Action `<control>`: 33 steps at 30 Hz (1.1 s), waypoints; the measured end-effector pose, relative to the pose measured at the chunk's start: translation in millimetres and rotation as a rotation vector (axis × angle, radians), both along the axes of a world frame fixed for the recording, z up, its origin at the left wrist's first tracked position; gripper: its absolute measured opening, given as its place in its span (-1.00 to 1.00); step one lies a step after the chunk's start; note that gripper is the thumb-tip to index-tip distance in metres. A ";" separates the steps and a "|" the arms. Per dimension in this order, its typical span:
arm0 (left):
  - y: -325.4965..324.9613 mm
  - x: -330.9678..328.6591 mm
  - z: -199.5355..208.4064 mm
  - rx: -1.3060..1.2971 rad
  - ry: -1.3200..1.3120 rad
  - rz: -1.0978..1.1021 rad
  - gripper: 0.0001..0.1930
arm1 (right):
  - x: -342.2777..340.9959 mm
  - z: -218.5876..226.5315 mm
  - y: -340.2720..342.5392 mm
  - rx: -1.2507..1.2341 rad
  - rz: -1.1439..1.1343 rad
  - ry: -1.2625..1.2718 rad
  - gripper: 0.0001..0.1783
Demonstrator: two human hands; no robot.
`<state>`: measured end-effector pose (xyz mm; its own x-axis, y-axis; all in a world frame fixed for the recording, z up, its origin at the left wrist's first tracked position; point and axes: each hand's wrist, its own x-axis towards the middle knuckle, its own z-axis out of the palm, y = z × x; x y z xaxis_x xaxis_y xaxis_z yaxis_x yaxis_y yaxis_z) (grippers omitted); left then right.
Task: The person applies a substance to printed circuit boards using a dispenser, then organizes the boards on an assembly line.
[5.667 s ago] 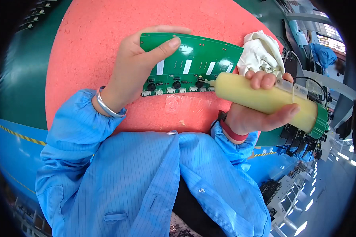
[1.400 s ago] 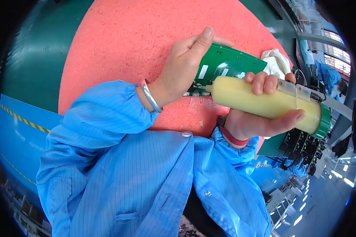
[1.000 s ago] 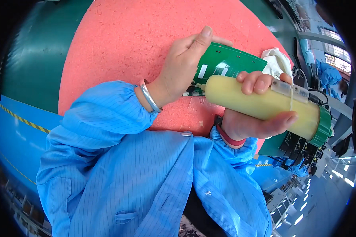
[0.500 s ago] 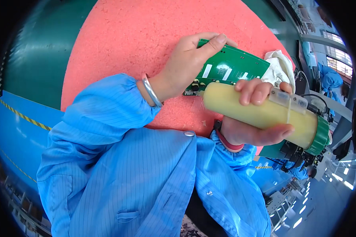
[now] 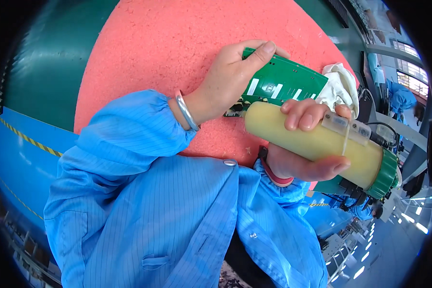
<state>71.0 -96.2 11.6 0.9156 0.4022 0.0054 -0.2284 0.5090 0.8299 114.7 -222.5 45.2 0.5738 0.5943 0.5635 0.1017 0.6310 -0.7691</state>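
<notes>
My left hand (image 5: 235, 72) grips a green circuit board (image 5: 293, 77) by its upper left end, thumb on the face and fingers behind it. White rectangles mark the board, and small dark and pale components (image 5: 235, 106) line its lower edge. In my right hand (image 5: 297, 158) lies a thick, pale yellow dispensing cartridge (image 5: 278, 129) with a green ribbed cap (image 5: 383, 173). My fingers wrap over its top and the thumb lies along the underside. The cartridge's narrow tip points left at the board's component edge; whether it touches cannot be made out.
Pink foam (image 5: 144, 53) covers the surface under the board. A crumpled white cloth (image 5: 340, 89) lies just right of the board. Beyond the foam is a green tabletop (image 5: 48, 72). A black cable (image 5: 389, 129) runs near the cartridge's cap. A co-worker's blue sleeve (image 5: 402, 98) shows far right.
The cartridge has tilted slightly, its capped end lowering a little to the left. My right fingers shifted slightly left with it. The left hand and the board have hardly moved.
</notes>
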 end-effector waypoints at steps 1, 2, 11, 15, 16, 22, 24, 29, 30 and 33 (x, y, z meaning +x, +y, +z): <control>0.4 0.4 -0.7 0.000 0.000 0.000 -0.64 | -0.2 0.3 0.1 0.002 -0.001 -0.010 -0.25; 1.0 0.7 -1.2 0.000 -0.001 0.000 -0.64 | -0.4 0.5 0.2 0.004 -0.003 -0.020 -0.25; 5.5 -0.5 -4.3 0.043 0.008 0.004 -0.63 | -1.7 0.6 -4.7 0.025 -0.021 -0.083 -0.24; 7.9 -3.8 -8.0 0.074 -0.004 0.023 -0.63 | -0.1 -0.8 -7.1 0.042 -0.038 -0.024 -0.24; 8.2 -4.3 -8.3 0.080 -0.007 0.029 -0.63 | 0.7 -1.9 -8.1 0.034 -0.052 -0.022 -0.24; 13.8 -7.1 4.7 0.081 0.020 0.038 -0.63 | -0.2 2.4 -1.3 0.022 -0.056 -0.001 -0.24; 15.0 -7.6 6.7 0.077 0.030 0.037 -0.63 | -0.3 3.6 -0.1 0.023 -0.047 0.005 -0.24; 15.8 -9.6 5.9 0.087 0.034 0.051 -0.63 | -1.0 3.4 -1.2 0.018 -0.066 0.021 -0.24; 15.9 -9.8 6.0 0.082 0.034 0.050 -0.63 | -1.0 3.4 -1.4 0.018 -0.071 0.022 -0.24; 16.3 -10.2 6.7 0.066 0.032 0.044 -0.62 | -0.9 3.7 -2.3 0.016 -0.088 0.020 -0.24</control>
